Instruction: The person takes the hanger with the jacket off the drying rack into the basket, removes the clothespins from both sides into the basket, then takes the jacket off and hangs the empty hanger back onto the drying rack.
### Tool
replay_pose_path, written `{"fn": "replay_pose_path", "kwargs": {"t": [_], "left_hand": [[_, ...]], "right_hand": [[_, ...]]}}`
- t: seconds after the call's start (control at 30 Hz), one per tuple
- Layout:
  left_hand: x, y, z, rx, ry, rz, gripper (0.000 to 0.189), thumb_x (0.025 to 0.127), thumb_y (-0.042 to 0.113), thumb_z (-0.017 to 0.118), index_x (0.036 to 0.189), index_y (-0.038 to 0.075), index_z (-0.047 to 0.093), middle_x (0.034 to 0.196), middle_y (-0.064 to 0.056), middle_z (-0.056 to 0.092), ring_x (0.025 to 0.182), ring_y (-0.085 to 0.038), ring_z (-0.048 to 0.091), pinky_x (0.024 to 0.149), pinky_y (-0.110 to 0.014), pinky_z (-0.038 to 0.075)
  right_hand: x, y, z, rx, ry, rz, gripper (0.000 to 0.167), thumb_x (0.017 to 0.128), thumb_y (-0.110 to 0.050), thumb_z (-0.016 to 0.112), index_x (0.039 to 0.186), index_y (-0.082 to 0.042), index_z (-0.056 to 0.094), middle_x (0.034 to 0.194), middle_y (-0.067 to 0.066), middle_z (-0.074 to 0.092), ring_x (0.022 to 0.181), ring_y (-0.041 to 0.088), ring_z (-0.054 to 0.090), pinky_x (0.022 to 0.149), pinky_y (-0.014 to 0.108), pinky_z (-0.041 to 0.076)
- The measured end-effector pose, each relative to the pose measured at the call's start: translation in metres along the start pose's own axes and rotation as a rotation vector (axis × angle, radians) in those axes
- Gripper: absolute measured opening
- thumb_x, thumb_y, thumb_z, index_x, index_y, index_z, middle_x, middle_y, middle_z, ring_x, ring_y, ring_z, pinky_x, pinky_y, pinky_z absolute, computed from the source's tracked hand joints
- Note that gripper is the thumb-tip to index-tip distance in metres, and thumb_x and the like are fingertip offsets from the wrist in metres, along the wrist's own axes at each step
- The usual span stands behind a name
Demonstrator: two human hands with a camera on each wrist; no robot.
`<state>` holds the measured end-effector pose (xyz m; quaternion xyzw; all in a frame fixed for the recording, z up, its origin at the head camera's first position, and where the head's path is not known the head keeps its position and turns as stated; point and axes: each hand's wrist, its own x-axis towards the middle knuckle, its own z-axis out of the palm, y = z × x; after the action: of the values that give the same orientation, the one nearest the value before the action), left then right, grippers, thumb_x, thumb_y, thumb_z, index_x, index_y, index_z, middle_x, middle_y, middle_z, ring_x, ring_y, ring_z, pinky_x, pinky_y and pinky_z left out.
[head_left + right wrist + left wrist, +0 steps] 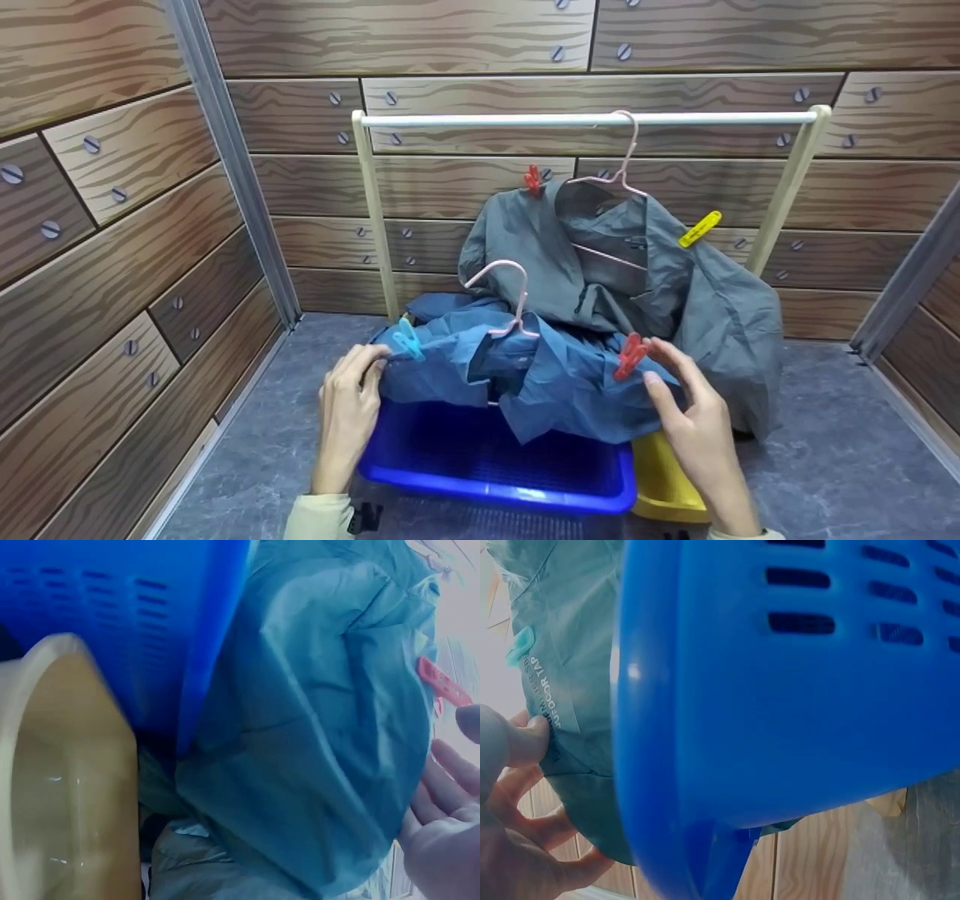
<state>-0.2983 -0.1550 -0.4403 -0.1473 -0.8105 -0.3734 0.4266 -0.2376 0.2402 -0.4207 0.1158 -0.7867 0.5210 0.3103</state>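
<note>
A blue jacket (585,382) on a pink hanger (517,300) is spread over the back of a blue basket (495,491). A light-blue clothespin (409,339) sits on its left shoulder, a red clothespin (631,356) on its right. My left hand (349,405) pinches the jacket at the left shoulder; in the left wrist view the thumb (529,741) presses beside printed lettering. At the right shoulder my right hand (697,427) has thumb and fingers spread apart. Its fingers (442,784) lie along the jacket's edge in the right wrist view, close to the red clothespin.
Behind, a grey jacket (525,247) hangs on a pink hanger (626,157) from a white rod (480,120) with wooden posts. It bears a red clothespin (532,180) and a yellow clothespin (700,229). A yellow basin (664,480) stands right of the blue basket.
</note>
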Motion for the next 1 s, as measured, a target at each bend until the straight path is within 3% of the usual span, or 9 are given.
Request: {"fn": "replay_pose_path", "kwargs": {"t": [0.13,0.23,0.5,0.73,1.0], "left_hand": [[-0.001,0.001,0.000,-0.007,-0.009,-0.001,0.014,0.091,0.006,0.067,0.097,0.018,0.071,0.088,0.011,0.064,0.083,-0.013,0.059,0.070,-0.040,0.043],[-0.002,0.001,0.000,-0.011,-0.008,-0.001,0.013,0.091,0.007,0.067,0.097,0.018,0.071,0.088,0.011,0.064,0.083,-0.013,0.060,0.071,-0.039,0.042],[0.003,0.002,-0.001,-0.022,0.011,0.019,0.014,0.092,0.007,0.067,0.097,0.018,0.072,0.089,0.011,0.065,0.082,-0.014,0.059,0.069,-0.038,0.043],[0.002,0.003,0.000,-0.027,0.000,0.004,0.011,0.093,0.011,0.066,0.098,0.019,0.072,0.090,0.006,0.067,0.085,-0.015,0.059,0.073,-0.040,0.041],[0.002,0.003,-0.001,-0.047,0.007,-0.001,0.010,0.093,0.011,0.065,0.097,0.017,0.073,0.091,0.003,0.068,0.087,-0.018,0.060,0.076,-0.040,0.040]], "right_hand": [[-0.001,-0.003,0.006,0.090,-0.018,0.026,0.050,0.098,-0.007,0.060,0.146,-0.015,0.047,0.138,0.003,0.056,0.127,0.012,0.050,0.102,0.020,0.037],[-0.002,-0.004,0.010,0.121,0.014,0.002,0.051,0.096,-0.003,0.061,0.145,-0.012,0.048,0.132,0.007,0.060,0.119,0.013,0.055,0.098,0.020,0.041],[0.002,-0.029,0.011,0.118,0.075,-0.279,0.040,0.083,0.022,0.062,0.121,0.009,0.061,0.105,0.026,0.061,0.096,0.026,0.060,0.086,0.027,0.047],[-0.003,-0.039,0.016,0.094,0.171,-0.257,0.028,0.083,0.021,0.063,0.109,0.012,0.063,0.102,0.024,0.063,0.091,0.022,0.062,0.083,0.022,0.048],[-0.005,-0.035,0.015,0.293,0.239,-0.229,0.023,0.083,0.025,0.060,0.104,0.019,0.061,0.101,0.026,0.065,0.094,0.021,0.066,0.083,0.022,0.050]]}}
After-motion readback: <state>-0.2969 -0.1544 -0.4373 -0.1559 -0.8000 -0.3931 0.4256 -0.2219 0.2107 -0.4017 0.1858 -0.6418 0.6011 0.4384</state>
